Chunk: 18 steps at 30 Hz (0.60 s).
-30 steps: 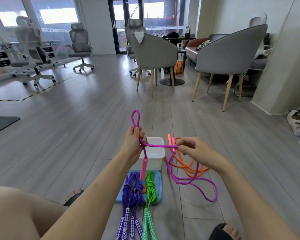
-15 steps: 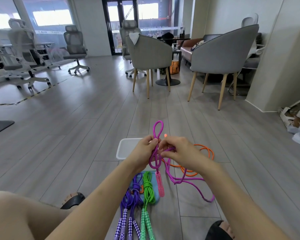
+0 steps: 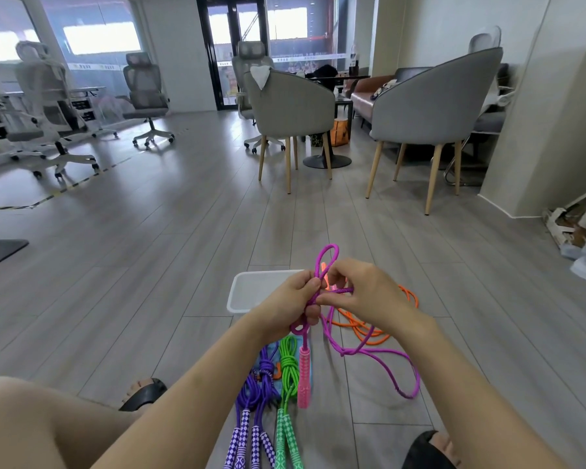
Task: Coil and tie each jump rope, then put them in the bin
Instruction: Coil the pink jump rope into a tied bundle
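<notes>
I'm sitting on the floor with both hands up in front of me, working on the magenta jump rope. My left hand is gripping a bunch of its strands, fingers curled round them, and a small loop of the rope is poking up above my knuckles. My right hand is pinching a strand right beside the left, thumb and fingers closed on it, the two hands basically touching. One pink handle is dangling straight down below my left hand, and the rest of the rope is trailing off to my right in a big loose loop on the floor, with a knot-like crossing in it.

The white bin is sitting on the floor just past my hands, partly hidden by them. To its right the orange jump rope is lying in a loose heap. Nearer to me, two purple jump ropes and a green jump rope are lying side by side, already bundled, partly on something blue, handles pointing toward me. Grey chairs are standing further back.
</notes>
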### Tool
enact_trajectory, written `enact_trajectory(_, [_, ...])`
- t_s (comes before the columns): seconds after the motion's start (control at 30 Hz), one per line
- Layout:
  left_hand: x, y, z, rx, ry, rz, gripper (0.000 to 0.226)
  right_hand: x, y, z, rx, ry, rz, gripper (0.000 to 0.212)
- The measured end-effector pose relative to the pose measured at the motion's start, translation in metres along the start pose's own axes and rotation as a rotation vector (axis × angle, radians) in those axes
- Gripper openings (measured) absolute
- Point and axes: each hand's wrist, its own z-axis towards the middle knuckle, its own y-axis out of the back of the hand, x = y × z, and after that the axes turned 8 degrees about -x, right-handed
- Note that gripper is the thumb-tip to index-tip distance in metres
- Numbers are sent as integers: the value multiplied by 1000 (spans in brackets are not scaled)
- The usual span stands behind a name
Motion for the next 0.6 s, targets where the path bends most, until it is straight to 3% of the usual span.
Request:
enact_trajectory(0.1, [-2,5,0,2,-13,43,23,-15,8,-1,58,-72,3,38])
enact_trajectory(0.17, [-5,9,-1,-3,-8,28,23,-24,14,-1,69,-87,67,25])
enact_trajectory(0.33, [-5,7,-2,66,39,21,29,-20,10,4,38,15,79,10])
enact_trajectory(0.6, [1,8,-4,180,62,-6,30,-12,5,5,36,53,-6,15])
